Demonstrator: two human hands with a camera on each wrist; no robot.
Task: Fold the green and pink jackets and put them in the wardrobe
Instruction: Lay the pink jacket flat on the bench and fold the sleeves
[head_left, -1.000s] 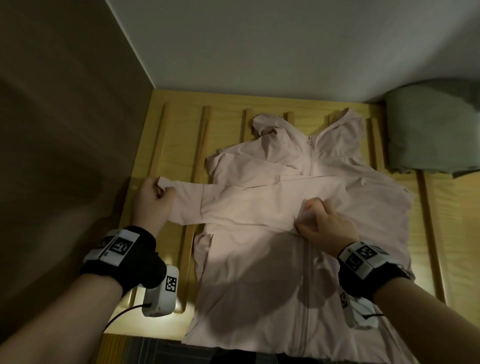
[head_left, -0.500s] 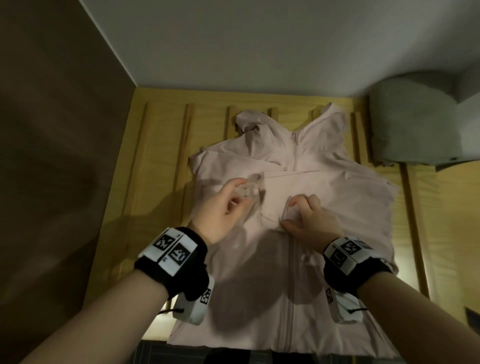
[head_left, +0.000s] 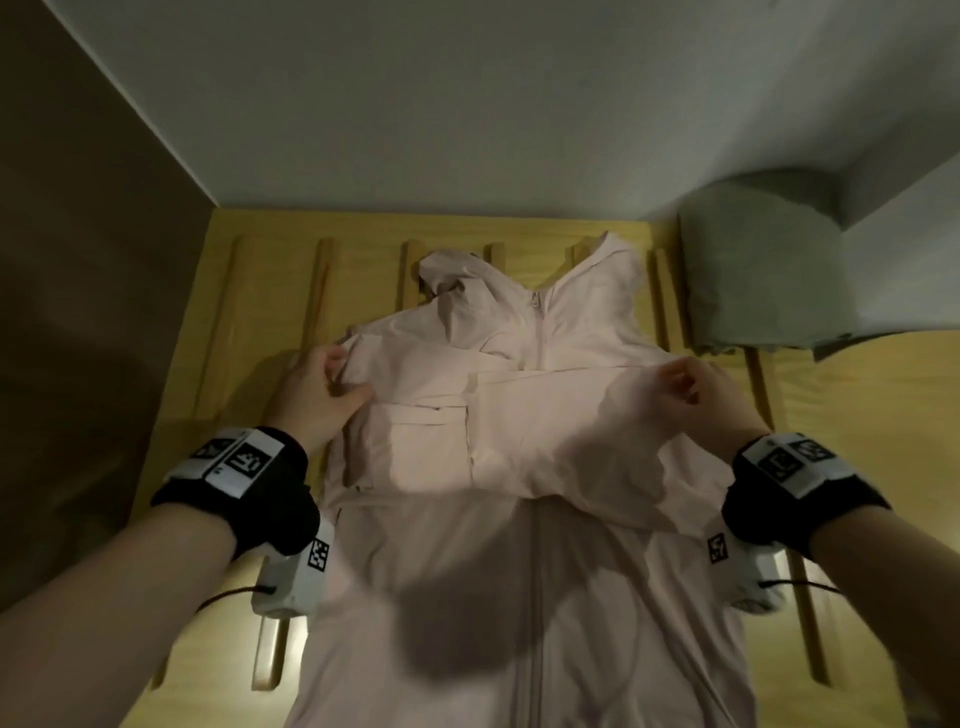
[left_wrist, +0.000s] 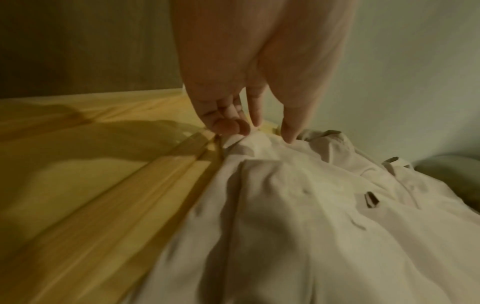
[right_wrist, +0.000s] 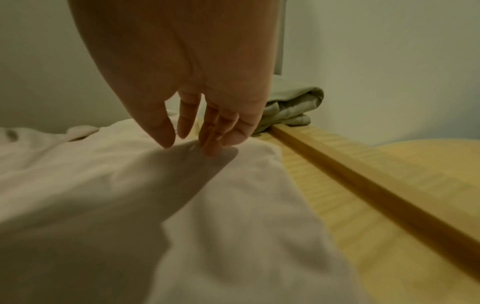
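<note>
The pink jacket (head_left: 519, 519) lies face up on a wooden slatted base (head_left: 249, 338), hood toward the wall and both sleeves folded across the chest. My left hand (head_left: 332, 379) pinches the fabric at the jacket's left shoulder edge; the left wrist view shows the thumb and curled fingers (left_wrist: 228, 127) on that fold. My right hand (head_left: 685, 384) grips the right shoulder edge, where the cloth is raised and blurred. In the right wrist view my right hand (right_wrist: 192, 142) points down onto the pink jacket (right_wrist: 103, 164). The green jacket (head_left: 769, 270) sits folded at the back right.
A dark brown panel (head_left: 78, 364) closes the left side and a pale wall (head_left: 467, 104) stands behind. Raised wooden slats (right_wrist: 363, 174) run toward me on both sides of the jacket. The folded green jacket (right_wrist: 293, 109) lies against the wall corner.
My left hand carried the sleeve cuff from the far left onto the chest, released it and went back to the left shoulder. My right hand left the chest centre for the right shoulder.
</note>
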